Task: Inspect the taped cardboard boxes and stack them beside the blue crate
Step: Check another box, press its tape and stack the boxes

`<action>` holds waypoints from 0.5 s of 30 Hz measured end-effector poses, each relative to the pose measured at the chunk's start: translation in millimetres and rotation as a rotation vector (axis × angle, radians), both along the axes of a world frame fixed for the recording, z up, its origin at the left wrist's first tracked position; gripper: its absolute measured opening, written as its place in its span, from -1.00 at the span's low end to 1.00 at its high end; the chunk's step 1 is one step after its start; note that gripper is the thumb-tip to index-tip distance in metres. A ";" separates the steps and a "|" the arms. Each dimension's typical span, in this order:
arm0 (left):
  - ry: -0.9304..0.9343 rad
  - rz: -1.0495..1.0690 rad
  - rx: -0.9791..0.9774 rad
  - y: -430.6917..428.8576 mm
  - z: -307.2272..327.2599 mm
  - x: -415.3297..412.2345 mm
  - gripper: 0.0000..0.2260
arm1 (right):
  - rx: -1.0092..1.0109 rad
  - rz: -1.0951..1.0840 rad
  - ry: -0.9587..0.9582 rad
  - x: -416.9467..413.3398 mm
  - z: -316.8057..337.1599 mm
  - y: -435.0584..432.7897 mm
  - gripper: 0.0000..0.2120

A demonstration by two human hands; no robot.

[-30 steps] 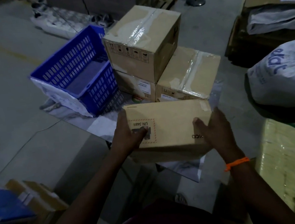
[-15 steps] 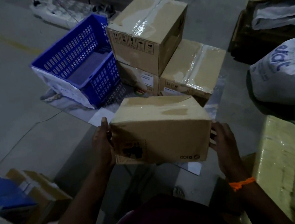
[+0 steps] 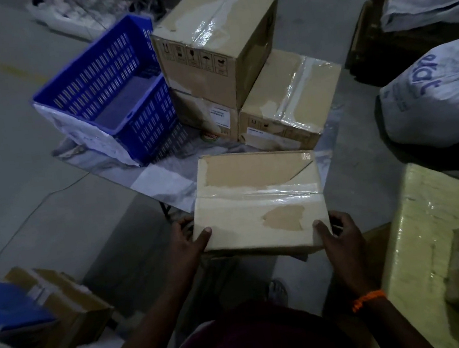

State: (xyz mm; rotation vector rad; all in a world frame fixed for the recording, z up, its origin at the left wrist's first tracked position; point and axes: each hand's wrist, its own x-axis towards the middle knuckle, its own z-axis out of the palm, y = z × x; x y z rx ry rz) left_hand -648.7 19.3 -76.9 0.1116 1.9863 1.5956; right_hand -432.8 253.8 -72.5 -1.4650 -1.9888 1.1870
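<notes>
While the left hand (image 3: 186,244) and right hand (image 3: 339,242) clamp the near corners of a taped cardboard box (image 3: 257,199), its taped face up, box held off the floor (image 3: 2,144), near three taped boxes (image 3: 217,36) stacked just beside the blue crate (image 3: 108,93)

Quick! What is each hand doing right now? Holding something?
Left hand: holding the taped cardboard box at its near left corner, thumb on top.
Right hand: holding the same box at its near right corner, thumb on top.

Single head view, wide-angle, facing forward-down; held box (image 3: 257,199) close, floor (image 3: 0,129) beyond.
</notes>
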 end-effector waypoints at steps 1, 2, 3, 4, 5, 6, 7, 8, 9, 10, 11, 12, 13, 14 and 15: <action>0.129 -0.030 -0.074 2.4 0.9 -1.3 -0.50 | 0.073 0.040 -0.031 -2.1 1.0 -0.9 -0.61; 0.294 -0.083 -0.127 6.1 3.2 -2.9 -0.44 | 0.169 0.090 -0.061 -7.4 2.8 -1.9 -0.52; 0.474 -0.155 -0.159 12.6 7.2 -4.8 -0.42 | 0.270 0.153 -0.079 -16.5 6.5 -3.1 -0.44; 0.631 -0.239 -0.190 22.4 10.9 -7.5 -0.42 | 0.367 0.229 -0.090 -28.4 9.0 -4.0 -0.38; 0.756 -0.336 -0.235 35.7 14.7 -9.4 -0.44 | 0.445 0.318 -0.103 -42.6 10.2 -4.5 -0.37; 0.835 -0.438 -0.299 51.3 19.2 -11.3 -0.44 | 0.507 0.407 -0.127 -58.1 11.2 -4.0 -0.36; 0.895 -0.535 -0.373 68.1 24.1 -13.1 -0.44 | 0.559 0.498 -0.160 -74.1 10.2 -2.9 -0.35; 0.946 -0.623 -0.444 84.0 24.6 -16.4 -0.43 | 0.594 0.589 -0.214 -89.7 9.3 -1.7 -0.34; 0.975 -0.703 -0.513 97.3 20.9 -21.3 -0.43 | 0.605 0.669 -0.275 -103.8 7.4 0.4 -0.33; 0.985 -0.758 -0.576 107.0 19.2 -24.3 -0.44 | 0.593 0.718 -0.332 -115.4 5.6 2.6 -0.34; 0.982 -0.794 -0.631 112.5 14.5 -28.6 -0.43 | 0.574 0.730 -0.377 -123.3 4.1 4.3 -0.34; 0.983 -0.814 -0.670 114.6 10.3 -31.8 -0.41 | 0.554 0.724 -0.407 -127.0 1.5 6.3 -0.32; 0.989 -0.821 -0.690 113.7 8.3 -33.0 -0.37 | 0.545 0.713 -0.426 -127.0 -1.4 7.6 -0.29; 1.006 -0.821 -0.693 111.5 4.7 -33.1 -0.34 | 0.546 0.707 -0.431 -124.7 -4.2 8.2 -0.28; 1.029 -0.820 -0.693 109.4 2.3 -32.5 -0.35 | 0.555 0.710 -0.430 -122.4 -7.6 8.8 -0.28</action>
